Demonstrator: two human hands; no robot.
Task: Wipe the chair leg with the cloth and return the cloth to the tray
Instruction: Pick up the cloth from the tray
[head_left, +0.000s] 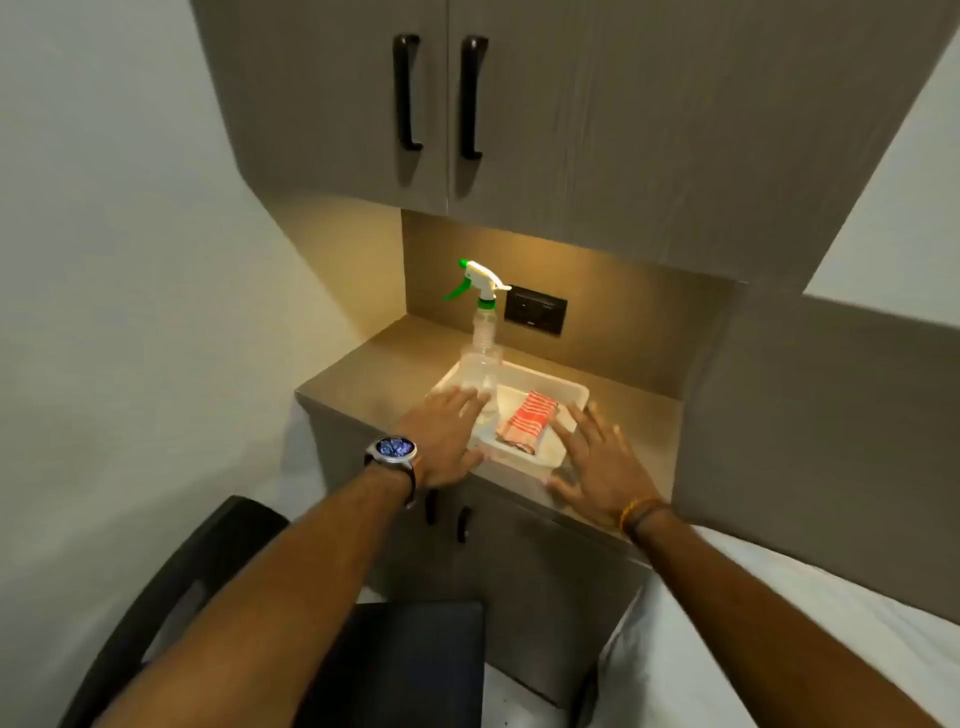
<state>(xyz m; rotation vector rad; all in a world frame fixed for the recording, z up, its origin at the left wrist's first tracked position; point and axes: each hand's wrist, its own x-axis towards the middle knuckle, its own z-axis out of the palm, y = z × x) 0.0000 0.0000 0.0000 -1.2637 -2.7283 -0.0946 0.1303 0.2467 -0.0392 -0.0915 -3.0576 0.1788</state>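
A folded orange-and-white striped cloth (525, 422) lies in a white tray (571, 391) on a small counter. A clear spray bottle (483, 358) with a green-and-white trigger stands in the tray's left part. My left hand (445, 437), with a watch on its wrist, hovers open over the tray's left edge beside the bottle. My right hand (602, 462) is open with fingers spread, just right of the cloth at the tray's near right corner. A black chair (405, 660) stands below my arms; its legs are hidden.
The counter (374, 379) sits in a lit niche under upper cabinets with black handles (408, 93). A dark wall socket (536, 309) is behind the bottle. Lower cabinet doors are under the counter. A white bed surface (779, 623) lies at the right.
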